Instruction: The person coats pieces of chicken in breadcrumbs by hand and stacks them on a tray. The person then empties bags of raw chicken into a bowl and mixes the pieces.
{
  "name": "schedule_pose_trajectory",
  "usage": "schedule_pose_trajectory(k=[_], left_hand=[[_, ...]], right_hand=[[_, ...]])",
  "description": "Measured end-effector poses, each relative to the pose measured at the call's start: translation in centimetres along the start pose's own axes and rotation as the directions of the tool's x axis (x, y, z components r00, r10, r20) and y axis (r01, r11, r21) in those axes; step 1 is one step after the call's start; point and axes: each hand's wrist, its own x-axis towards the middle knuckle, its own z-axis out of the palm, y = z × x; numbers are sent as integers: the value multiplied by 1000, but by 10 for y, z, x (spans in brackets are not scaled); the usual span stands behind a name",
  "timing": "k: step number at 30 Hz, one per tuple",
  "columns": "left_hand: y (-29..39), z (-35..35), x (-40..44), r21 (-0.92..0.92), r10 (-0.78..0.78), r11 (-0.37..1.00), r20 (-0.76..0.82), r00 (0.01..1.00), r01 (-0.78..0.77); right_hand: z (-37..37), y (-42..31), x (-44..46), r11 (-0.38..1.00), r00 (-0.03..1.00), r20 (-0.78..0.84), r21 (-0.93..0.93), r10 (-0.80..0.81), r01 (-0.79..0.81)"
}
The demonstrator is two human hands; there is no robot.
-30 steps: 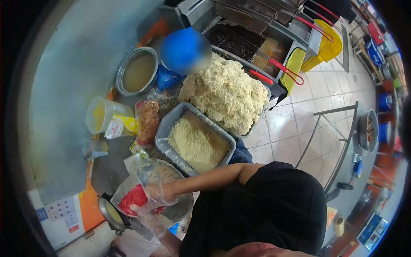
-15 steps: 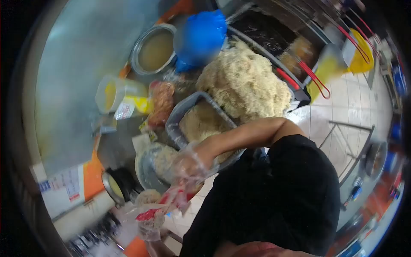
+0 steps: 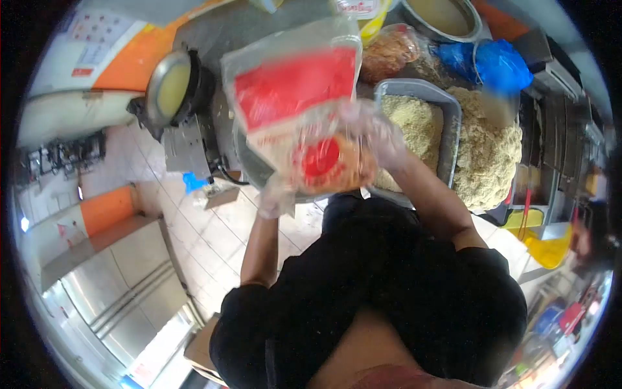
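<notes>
Across the middle of the head view is a clear plastic bag [image 3: 295, 91] with a red printed band and a round red logo. Something orange-brown shows through its lower part. My left hand [image 3: 278, 198], in a clear plastic glove, grips the bag's lower left corner. My right hand [image 3: 379, 133], gloved too, is closed on its right side, partly blurred. Under the bag is a round bowl [image 3: 243, 152], mostly hidden. Just right of my right hand stands a grey tub [image 3: 453, 123] of pale, crumbly coating [image 3: 414, 120].
A large heap of pale crumbs [image 3: 486, 152] lies right of the tub. Behind are a bag of reddish meat [image 3: 389, 52], a blue plastic bag [image 3: 505, 65] and a metal pot of cloudy liquid [image 3: 444, 16]. A pan of yellowish liquid [image 3: 173, 87] stands at the left.
The view has turned, so the tub and heap now lie to the right. The red-printed bag, earlier low beside the bowl, is now raised and spread over it between both hands.
</notes>
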Motion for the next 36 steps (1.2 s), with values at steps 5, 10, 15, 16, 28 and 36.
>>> schedule_pose_trajectory(k=[5, 10, 15, 16, 28, 36], left_hand=[[60, 99, 32, -423, -90, 905, -94, 992, 42], [25, 81, 62, -301, -227, 933, -67, 972, 197], [12, 71, 77, 100, -40, 994, -11, 999, 41], [31, 74, 72, 83, -28, 996, -19, 999, 30], [65, 109, 83, -874, -87, 485, -14, 996, 30], [30, 85, 107, -914, -106, 385, 89, 990, 124]], right_hand=[[-2, 46, 71, 734, 900, -382, -547, 209, -403], [19, 57, 57, -422, 874, 470, -773, 118, 473], [40, 68, 56, 466, 975, -186, -857, 121, -221], [38, 67, 60, 451, 976, -175, -866, 130, -215], [-44, 89, 88, -276, 893, 393, -903, -219, 329], [-29, 76, 100, -248, 909, 416, -879, 17, 407]])
